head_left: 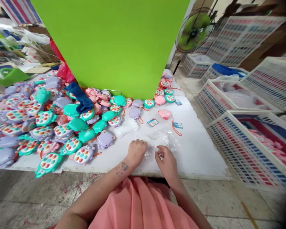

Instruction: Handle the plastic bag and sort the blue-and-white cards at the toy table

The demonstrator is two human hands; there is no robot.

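Note:
My left hand (136, 151) rests curled on the white table (200, 149), its fingers closed on the edge of a clear plastic bag (163, 140). My right hand (166, 159) pinches the same bag from the right side. The bag lies crumpled and flat between both hands, near the table's front edge. A pink toy (165, 114) with an orange cord and a blue tag (178, 125) lies just beyond the bag. A heap of clear bags (127, 128) sits to the left of it.
A big pile of teal, purple and pink animal toys (45, 124) covers the table's left half. A green panel (114, 44) hangs over the back. White plastic crates (250, 149) stand at the right, one holding pink toys. A fan (193, 30) stands behind.

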